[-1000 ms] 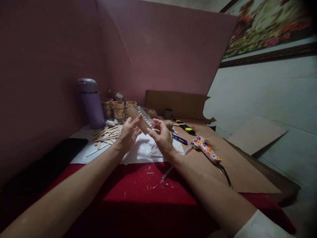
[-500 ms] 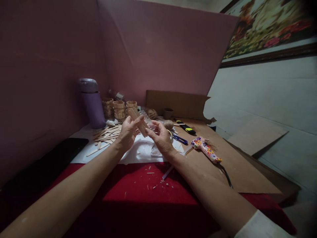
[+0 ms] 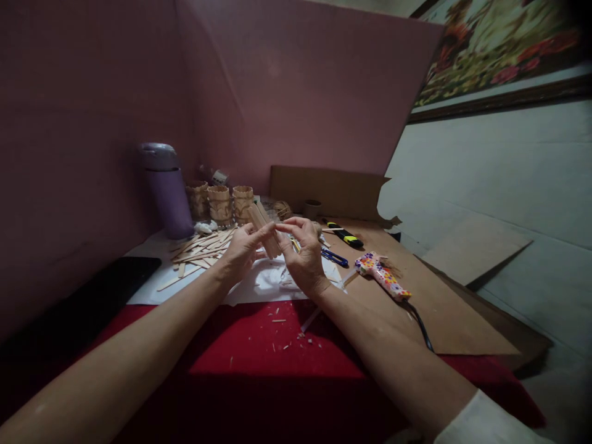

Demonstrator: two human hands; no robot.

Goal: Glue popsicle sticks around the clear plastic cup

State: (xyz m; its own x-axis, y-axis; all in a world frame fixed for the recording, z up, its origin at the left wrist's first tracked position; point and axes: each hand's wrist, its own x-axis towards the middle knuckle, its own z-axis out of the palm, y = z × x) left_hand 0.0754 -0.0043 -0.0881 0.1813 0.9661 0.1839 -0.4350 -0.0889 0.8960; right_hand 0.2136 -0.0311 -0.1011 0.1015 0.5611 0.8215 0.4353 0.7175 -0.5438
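Note:
Above the white paper, both hands are at a piece of clear ribbed plastic bottle with several craft sticks [image 3: 264,229] lying side by side along it. My left hand [image 3: 245,250] is closed around its left side, thumb across the sticks. From the right, my right hand [image 3: 303,253] pinches at the edge of the sticks with thumb and forefinger; its fingers hide most of the plastic. Loose craft sticks [image 3: 201,250] lie in a pile beyond my left wrist. A flower-patterned glue gun [image 3: 382,274] rests on the cardboard, right of my right hand.
A purple bottle [image 3: 169,197] and several stick-covered cups [image 3: 219,206] stand at the back left. A blue cutter [image 3: 333,256] and a black-yellow utility knife [image 3: 345,234] lie on the right. Wood scraps dot the red cloth [image 3: 259,345]. A dark phone-like slab [image 3: 134,271] lies left.
The sticks and plastic have turned more upright in my hands. My right hand's fingers have moved up over the plastic to the sticks' edge. The view has shifted slightly.

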